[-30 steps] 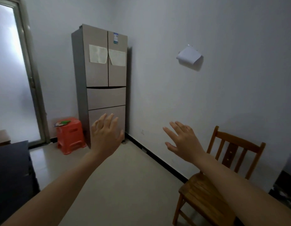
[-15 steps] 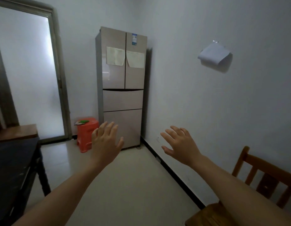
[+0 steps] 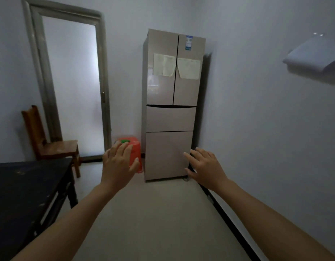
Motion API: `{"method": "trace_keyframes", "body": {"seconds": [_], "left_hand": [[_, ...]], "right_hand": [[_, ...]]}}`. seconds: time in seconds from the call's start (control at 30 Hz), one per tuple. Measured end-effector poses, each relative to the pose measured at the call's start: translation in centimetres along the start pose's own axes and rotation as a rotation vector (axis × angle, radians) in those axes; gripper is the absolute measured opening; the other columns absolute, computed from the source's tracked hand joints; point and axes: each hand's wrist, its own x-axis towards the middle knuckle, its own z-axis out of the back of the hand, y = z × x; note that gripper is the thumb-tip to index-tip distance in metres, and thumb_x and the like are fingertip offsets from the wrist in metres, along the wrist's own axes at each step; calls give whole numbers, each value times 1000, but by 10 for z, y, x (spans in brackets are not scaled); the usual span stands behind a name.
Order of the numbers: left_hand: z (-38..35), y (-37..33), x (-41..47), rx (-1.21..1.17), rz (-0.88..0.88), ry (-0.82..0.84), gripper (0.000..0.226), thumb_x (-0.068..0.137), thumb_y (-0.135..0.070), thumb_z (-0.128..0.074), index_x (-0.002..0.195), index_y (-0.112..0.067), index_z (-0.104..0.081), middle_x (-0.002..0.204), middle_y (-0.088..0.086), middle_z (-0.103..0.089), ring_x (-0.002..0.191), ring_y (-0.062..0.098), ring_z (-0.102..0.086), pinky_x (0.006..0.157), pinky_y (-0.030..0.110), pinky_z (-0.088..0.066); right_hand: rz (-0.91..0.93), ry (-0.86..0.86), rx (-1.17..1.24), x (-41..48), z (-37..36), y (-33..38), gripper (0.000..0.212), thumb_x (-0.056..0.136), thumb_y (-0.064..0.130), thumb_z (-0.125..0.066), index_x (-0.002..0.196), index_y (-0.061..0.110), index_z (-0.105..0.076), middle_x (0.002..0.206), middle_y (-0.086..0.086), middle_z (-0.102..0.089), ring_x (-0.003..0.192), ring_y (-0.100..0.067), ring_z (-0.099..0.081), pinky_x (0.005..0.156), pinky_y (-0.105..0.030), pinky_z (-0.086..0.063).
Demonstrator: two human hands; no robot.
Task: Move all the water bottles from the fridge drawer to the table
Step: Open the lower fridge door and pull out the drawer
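A tall beige fridge (image 3: pixel 172 102) stands in the far corner with its two upper doors and both drawers (image 3: pixel 170 119) closed. No water bottles are visible. A dark table (image 3: pixel 25 187) fills the lower left. My left hand (image 3: pixel 118 162) and my right hand (image 3: pixel 205 165) are stretched out in front of me, fingers spread, holding nothing. Both hands are well short of the fridge.
An orange plastic stool (image 3: pixel 133 149) with a green item on top sits left of the fridge. A wooden chair (image 3: pixel 48 140) stands by the frosted glass door (image 3: pixel 72 85). A paper holder (image 3: pixel 311 55) sticks out from the right wall. Bare floor leads to the fridge.
The view has swung left, so the fridge is now centred ahead and looks nearer. The wooden chair at the right has left the frame. Both hands stay open and raised.
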Motion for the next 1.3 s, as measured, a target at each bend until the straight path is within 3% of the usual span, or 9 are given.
{"method": "trace_keyframes", "body": {"seconds": [0.1,0.2,0.37,0.47,0.57,0.67,0.93,1.17,1.3], "left_hand": [[-19,17,34,-10,4,-8,66,79,-46,-27,115,0,-58,122,21,-58,120,37,-48,97,51,-36],[-40,35,75,-44,17,-41,68,78,-47,-26,117,0,-56,124,21,-56,121,37,-47,97,52,-35],[-83,51,115,-73,29,-35,73,78,-50,-21,124,-4,-52,132,17,-51,127,32,-41,102,49,-31],[-115,58,140,-83,59,2,64,82,-46,-31,128,-5,-49,135,15,-48,129,30,-39,103,48,-31],[-150,64,167,-83,72,30,63,81,-43,-32,130,-6,-47,138,14,-46,129,29,-38,104,46,-33],[-177,65,197,-57,79,41,74,77,-52,-19,132,-8,-45,140,12,-43,131,26,-35,104,44,-32],[-229,67,306,-80,161,-18,63,81,-43,-36,130,-5,-46,137,16,-46,128,30,-39,105,46,-33],[-276,105,340,13,227,-18,61,80,-43,-37,128,-7,-49,135,16,-48,127,31,-42,101,47,-34],[-307,142,380,33,268,14,49,90,-32,-51,133,-9,-44,142,13,-41,133,27,-33,106,45,-29]], "right_hand": [[50,68,-9,36,-22,-14,52,82,31,-65,128,9,-54,127,-18,-57,120,-36,-52,95,-48,-44],[81,29,-69,77,-43,-36,53,79,31,-69,125,7,-56,123,-20,-59,117,-37,-55,93,-49,-47],[38,149,-48,117,-90,-64,57,92,37,-49,141,12,-36,144,-15,-38,136,-30,-32,110,-43,-27],[83,86,-72,142,-113,-76,58,69,32,-78,119,9,-62,117,-19,-63,111,-33,-60,87,-45,-51],[105,-20,-94,166,-146,-99,59,50,30,-89,102,8,-71,99,-17,-71,91,-32,-69,68,-43,-57],[122,-70,-96,189,-178,-130,63,46,28,-91,102,8,-71,99,-17,-71,91,-32,-68,69,-45,-57],[136,-129,-12,281,-264,-198,57,49,30,-89,99,9,-72,97,-15,-71,90,-29,-69,69,-42,-56],[144,-105,55,333,-343,-205,58,52,30,-89,104,9,-70,101,-16,-70,95,-30,-68,73,-44,-56],[173,-88,60,371,-385,-206,59,49,34,-88,101,12,-71,100,-12,-71,93,-26,-69,73,-40,-56]]}}
